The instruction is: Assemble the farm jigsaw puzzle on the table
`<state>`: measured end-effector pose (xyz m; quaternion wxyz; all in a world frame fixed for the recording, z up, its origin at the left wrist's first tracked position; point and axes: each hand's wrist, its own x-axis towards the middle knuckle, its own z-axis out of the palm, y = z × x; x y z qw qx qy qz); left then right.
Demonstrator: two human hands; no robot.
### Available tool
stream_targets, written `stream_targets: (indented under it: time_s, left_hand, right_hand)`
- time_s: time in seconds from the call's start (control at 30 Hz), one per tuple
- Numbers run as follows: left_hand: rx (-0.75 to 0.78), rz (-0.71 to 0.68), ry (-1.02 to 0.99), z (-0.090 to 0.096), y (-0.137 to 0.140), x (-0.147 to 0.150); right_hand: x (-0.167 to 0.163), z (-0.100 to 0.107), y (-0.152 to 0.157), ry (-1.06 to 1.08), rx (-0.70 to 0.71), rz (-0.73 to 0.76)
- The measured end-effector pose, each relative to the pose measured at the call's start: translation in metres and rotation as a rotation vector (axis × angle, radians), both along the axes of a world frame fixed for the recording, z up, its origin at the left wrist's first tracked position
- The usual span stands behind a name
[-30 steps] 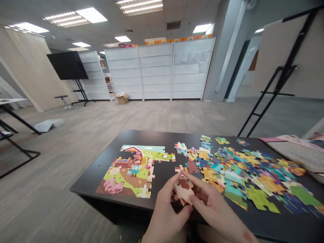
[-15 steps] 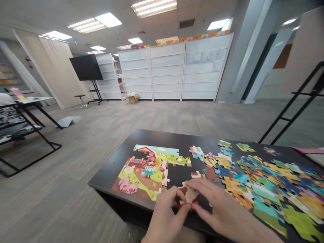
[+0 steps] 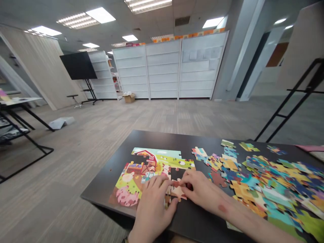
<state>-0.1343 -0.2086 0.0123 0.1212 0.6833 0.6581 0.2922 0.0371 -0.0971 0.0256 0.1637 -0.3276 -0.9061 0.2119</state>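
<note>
A partly joined farm jigsaw puzzle point(image 3: 130, 185) lies on the black table, showing a barn, a pink pig and a cow. My left hand point(image 3: 154, 206) rests over its lower right part, fingers stretched and thumb apart. My right hand point(image 3: 196, 185) is closed, its fingertips pinching a brown-and-cream puzzle piece point(image 3: 179, 193) against the puzzle's right edge. The fingers cover part of that piece, so I cannot tell whether it is locked in. A brown loose piece point(image 3: 218, 179) lies right of my right hand.
Many loose puzzle pieces point(image 3: 273, 182) are heaped on the right of the black table point(image 3: 106, 182). A pink-edged item point(image 3: 310, 150) sits at the far right. Beyond are a black metal frame point(image 3: 286, 104), white shelving point(image 3: 163, 71) and a screen on a stand point(image 3: 78, 65).
Both hands have moved left and up to the puzzle's edge with the brown-and-cream puzzle piece. My left hand has let go of it and spread over the puzzle. The view has shifted slightly.
</note>
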Motion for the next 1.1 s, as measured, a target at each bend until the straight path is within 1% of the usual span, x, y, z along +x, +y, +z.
stream_targets:
  time_s: [0.07,0.2,0.37,0.5,0.6,0.7,0.87,1.03,1.1]
  left_hand:
    - [0.002,0.004,0.005,-0.001,0.0,0.002]
    - [0.013,0.013,-0.012,-0.005,0.001,0.0]
    - [0.037,-0.001,-0.008,-0.012,0.0,-0.003]
    - [0.053,-0.004,0.006,-0.011,-0.001,-0.004]
    - [0.011,-0.036,0.032,-0.005,-0.002,-0.002]
    - [-0.015,-0.031,0.058,-0.002,-0.003,0.0]
    - [-0.014,-0.025,0.069,-0.002,-0.002,-0.001]
    - [-0.049,0.015,0.04,-0.001,0.006,0.0]
    - [-0.071,0.022,0.04,0.002,0.01,0.0]
  right_hand:
    - [-0.001,-0.004,-0.001,0.01,0.012,0.011]
    - [-0.002,-0.007,-0.004,0.016,-0.042,0.034]
    - [0.004,-0.001,0.001,0.047,-0.066,0.058]
    - [0.036,0.013,0.018,0.057,0.001,-0.015]
    - [0.066,0.018,0.026,-0.014,-0.003,-0.037]
    - [0.083,0.012,0.023,-0.031,-0.016,0.0]
    - [0.083,-0.004,0.017,0.016,-0.044,0.02]
    - [0.081,-0.005,0.018,0.045,-0.047,-0.017]
    - [0.08,-0.004,0.016,0.043,-0.04,-0.001]
